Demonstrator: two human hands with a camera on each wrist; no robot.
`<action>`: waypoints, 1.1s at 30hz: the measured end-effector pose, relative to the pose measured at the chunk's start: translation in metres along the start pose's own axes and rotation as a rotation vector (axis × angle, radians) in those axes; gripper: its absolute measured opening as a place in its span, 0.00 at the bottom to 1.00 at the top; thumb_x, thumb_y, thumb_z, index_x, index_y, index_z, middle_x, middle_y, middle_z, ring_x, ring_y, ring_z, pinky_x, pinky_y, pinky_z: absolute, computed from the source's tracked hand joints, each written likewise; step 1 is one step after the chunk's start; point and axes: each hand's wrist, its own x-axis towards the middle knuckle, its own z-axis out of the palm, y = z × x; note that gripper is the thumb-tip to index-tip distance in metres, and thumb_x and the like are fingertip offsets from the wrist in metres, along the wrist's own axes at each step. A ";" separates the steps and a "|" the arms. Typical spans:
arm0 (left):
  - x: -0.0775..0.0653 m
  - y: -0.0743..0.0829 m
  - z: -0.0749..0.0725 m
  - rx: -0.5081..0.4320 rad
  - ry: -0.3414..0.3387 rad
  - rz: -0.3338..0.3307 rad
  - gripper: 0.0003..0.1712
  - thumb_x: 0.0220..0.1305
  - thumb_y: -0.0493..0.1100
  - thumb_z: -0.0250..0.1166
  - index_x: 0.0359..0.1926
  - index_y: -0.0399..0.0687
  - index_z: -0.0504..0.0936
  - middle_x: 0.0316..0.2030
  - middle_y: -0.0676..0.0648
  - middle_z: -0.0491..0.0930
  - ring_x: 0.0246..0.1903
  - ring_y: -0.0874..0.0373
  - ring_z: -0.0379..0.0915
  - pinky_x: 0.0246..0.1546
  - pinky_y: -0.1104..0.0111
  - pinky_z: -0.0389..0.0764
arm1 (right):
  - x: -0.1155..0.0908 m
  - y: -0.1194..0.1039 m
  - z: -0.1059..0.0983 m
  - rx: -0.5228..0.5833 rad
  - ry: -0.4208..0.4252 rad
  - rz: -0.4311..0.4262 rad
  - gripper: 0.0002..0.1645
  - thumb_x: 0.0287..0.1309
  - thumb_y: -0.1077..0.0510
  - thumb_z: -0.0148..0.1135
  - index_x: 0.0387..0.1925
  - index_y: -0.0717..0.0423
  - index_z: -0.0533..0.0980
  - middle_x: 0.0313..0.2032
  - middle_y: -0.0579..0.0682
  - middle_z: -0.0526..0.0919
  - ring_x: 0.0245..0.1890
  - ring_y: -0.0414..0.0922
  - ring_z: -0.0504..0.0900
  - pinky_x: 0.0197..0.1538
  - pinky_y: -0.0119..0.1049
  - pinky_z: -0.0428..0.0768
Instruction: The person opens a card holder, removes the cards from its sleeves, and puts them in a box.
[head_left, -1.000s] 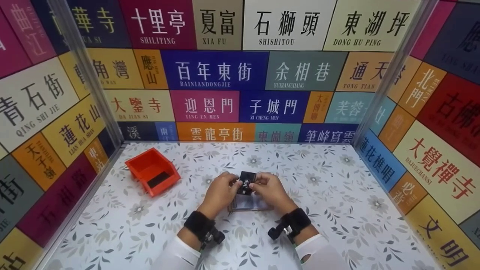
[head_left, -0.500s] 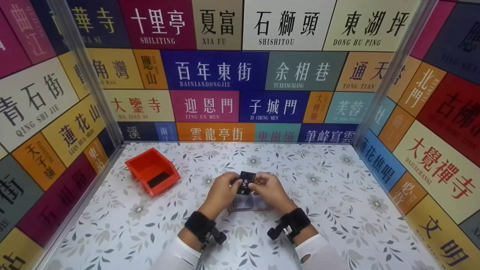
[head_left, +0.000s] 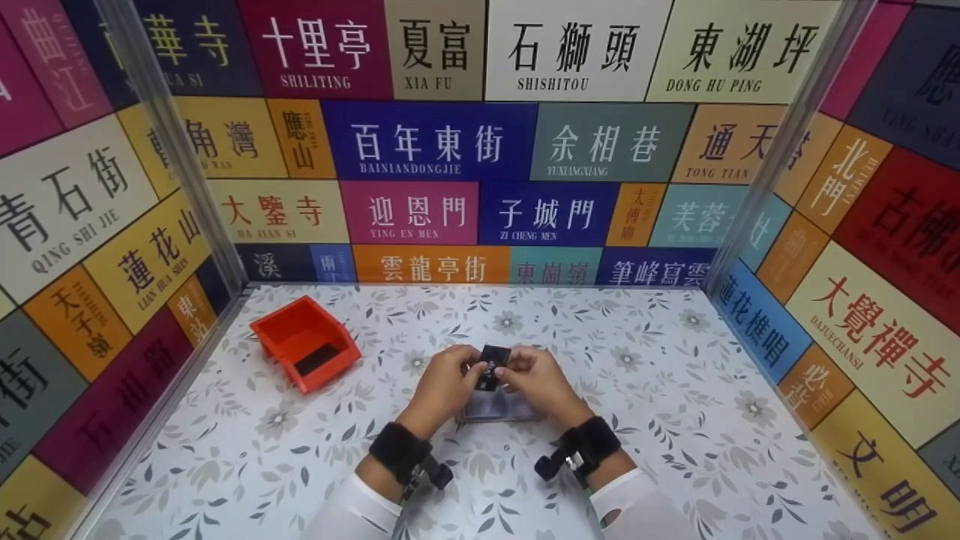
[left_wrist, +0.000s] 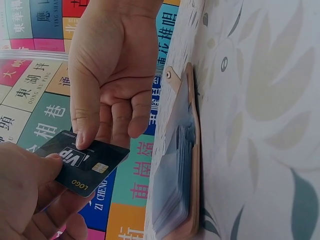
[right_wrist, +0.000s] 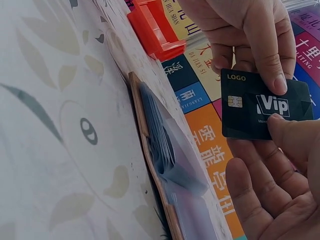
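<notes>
In the head view my left hand (head_left: 444, 382) and right hand (head_left: 538, 379) meet at the middle of the table, pinching one black card (head_left: 495, 351) between them. The left wrist view shows the card (left_wrist: 87, 176) with "Vip" print, a gold chip and "LOGO" on its face. Both thumbs press on that face, with fingers behind it. Below the hands a card holder (head_left: 496, 409) lies open on the table. It has a brown cover and a stack of clear plastic sleeves (right_wrist: 165, 145); a small snap tab (left_wrist: 173, 79) stands up at one end.
A red plastic bin (head_left: 330, 376) stands on the table to the left, with a flat black item (head_left: 317, 360) inside. Panels with printed place names wall in the flower-patterned table (head_left: 637, 420) at the back and both sides.
The card has tipped a little between my fingers, so its print looks smaller and flatter in the head view. Both hands stay in nearly the same spot; the holder and bin have not moved.
</notes>
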 end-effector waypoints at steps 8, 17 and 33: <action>-0.001 0.002 -0.002 0.076 0.001 0.023 0.04 0.79 0.41 0.72 0.44 0.48 0.91 0.40 0.49 0.90 0.40 0.56 0.84 0.45 0.61 0.87 | 0.000 -0.004 -0.002 -0.108 0.026 -0.002 0.05 0.67 0.66 0.78 0.39 0.63 0.86 0.38 0.54 0.95 0.38 0.45 0.95 0.43 0.34 0.91; -0.002 0.001 -0.002 0.175 0.021 0.072 0.03 0.78 0.41 0.73 0.45 0.46 0.91 0.43 0.47 0.92 0.45 0.50 0.90 0.51 0.54 0.89 | -0.003 -0.012 -0.006 -0.500 0.058 -0.099 0.03 0.66 0.64 0.78 0.41 0.57 0.91 0.40 0.52 0.96 0.44 0.49 0.94 0.55 0.47 0.91; -0.002 -0.004 -0.009 0.227 0.071 0.045 0.05 0.76 0.43 0.74 0.47 0.50 0.93 0.43 0.51 0.90 0.43 0.52 0.89 0.48 0.55 0.89 | -0.014 -0.006 -0.009 -0.868 -0.083 -0.034 0.08 0.56 0.62 0.80 0.39 0.53 0.91 0.45 0.51 0.89 0.49 0.52 0.87 0.60 0.52 0.87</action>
